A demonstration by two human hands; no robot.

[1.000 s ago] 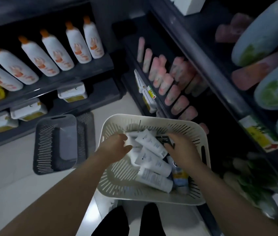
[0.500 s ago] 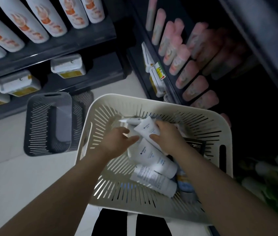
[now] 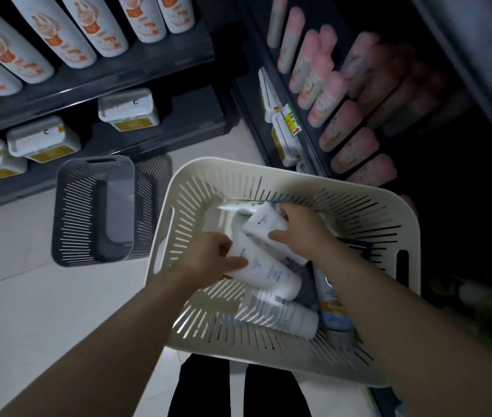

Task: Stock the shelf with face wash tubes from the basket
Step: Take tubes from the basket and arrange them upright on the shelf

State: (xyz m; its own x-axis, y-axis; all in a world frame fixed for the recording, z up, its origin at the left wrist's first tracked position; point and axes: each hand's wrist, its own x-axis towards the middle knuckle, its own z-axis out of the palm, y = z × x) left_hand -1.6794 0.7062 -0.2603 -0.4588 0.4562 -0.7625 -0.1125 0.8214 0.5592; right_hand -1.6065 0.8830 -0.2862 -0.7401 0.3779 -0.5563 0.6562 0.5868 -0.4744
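Left hand [image 3: 211, 261], right hand [image 3: 303, 233] on white tubes [image 3: 268, 273]

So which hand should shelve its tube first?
Right, probably: the right hand grips the upper tube and is nearer the shelf of pink tubes; the left hand grips the lower tube.

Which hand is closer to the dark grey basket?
Left. The left hand grips a tube just right of the grey basket; the right hand lies farther right, gripping another tube.

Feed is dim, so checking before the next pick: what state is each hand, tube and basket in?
left hand, gripping the middle tube
right hand, gripping the upper tube
lower tube, lying loose in the cream basket
grey basket, upright on the floor
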